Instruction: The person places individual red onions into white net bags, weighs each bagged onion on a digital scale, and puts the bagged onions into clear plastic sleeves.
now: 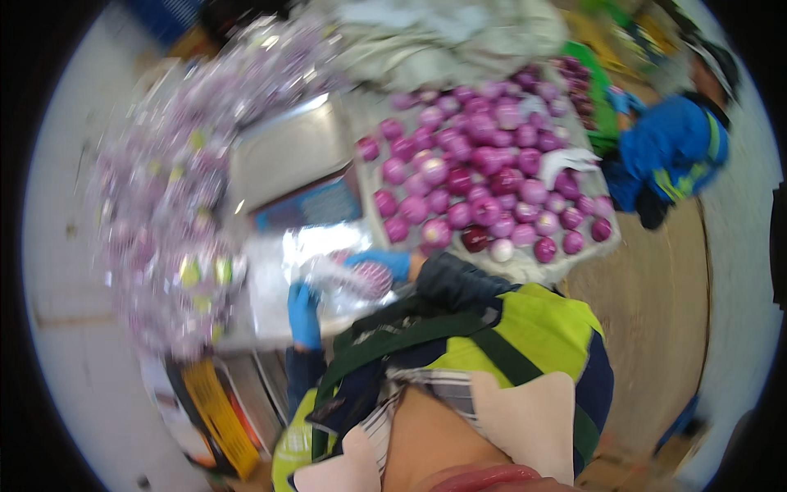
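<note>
My left hand point(303, 315), in a blue glove, is at the left of the work surface, with its fingertips near a pale, blurred plastic or mesh bag. My right hand point(384, 264), also gloved in blue, reaches in from the right, its fingers over the bag. At the bag's right end is a rounded purple onion bundle point(372, 280) in white netting. Glossy clear film point(332, 237) lies under and behind it. Peeled red onions point(486, 166) are spread loosely on the table to the right. Blur hides the exact finger contact.
Clear-wrapped onion packs point(166, 246) are heaped at the left. A metal tray point(292, 154) lies behind the film, and a pale cloth point(442, 37) behind the loose onions. Another person in blue point(670, 147) is beside a green crate point(593, 92) at the upper right.
</note>
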The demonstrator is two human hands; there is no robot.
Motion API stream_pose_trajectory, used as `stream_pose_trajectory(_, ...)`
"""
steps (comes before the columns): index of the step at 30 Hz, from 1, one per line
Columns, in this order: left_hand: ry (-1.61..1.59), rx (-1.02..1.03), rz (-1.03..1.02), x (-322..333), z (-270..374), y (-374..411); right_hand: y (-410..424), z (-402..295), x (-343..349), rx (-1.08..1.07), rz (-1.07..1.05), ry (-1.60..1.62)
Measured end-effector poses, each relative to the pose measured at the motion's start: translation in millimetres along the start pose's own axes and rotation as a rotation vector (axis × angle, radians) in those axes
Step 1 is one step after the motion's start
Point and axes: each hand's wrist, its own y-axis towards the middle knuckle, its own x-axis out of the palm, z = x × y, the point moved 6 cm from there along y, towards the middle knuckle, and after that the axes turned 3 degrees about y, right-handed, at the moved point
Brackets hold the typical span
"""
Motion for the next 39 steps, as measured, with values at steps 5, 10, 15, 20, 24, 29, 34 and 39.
stream_pose_trajectory(5,0.520,0.253,0.195,26.8,20.5,4.9,-12.6,-7.6,23.4,-0.336,-0.089,-0.423)
stream_pose_trajectory(10,1.274,1.039,-0.172,144.3,76.8,-23.7,-23.4,-15.8,11.7,-0.556,0.012,-0.614)
stream_pose_trajectory(15,1.315,1.082,-0.115,153.3,106.3,-18.3,-81.7,-19.8,22.7,-0.499,-0.094,0.030)
stream_pose_trajectory(20,1.148,1.176,-0.200,230.2,138.3,-31.9,-106.5,-27.4,11.7,-0.798,-0.160,0.034)
stream_pose_trajectory(24,1.302,1.276,-0.257,257.4,123.2,-27.5,-105.4,-18.4,-8.1,-0.647,0.127,0.174)
stream_pose_trajectory(29,1.247,1.233,-0.272,257.5,145.6,-39.8,-169.6,-35.9,44.1,-0.723,-0.086,0.416)
stream_pose_trajectory(34,1.178,1.121,-0.426,288.5,126.1,-36.2,-169.4,-46.4,-4.5,-1.040,0.225,-0.050)
stream_pose_trajectory(39,1.147,1.158,-0.901,310.5,83.6,-57.4,-159.3,-55.4,-63.4,-1.190,0.489,-0.850)
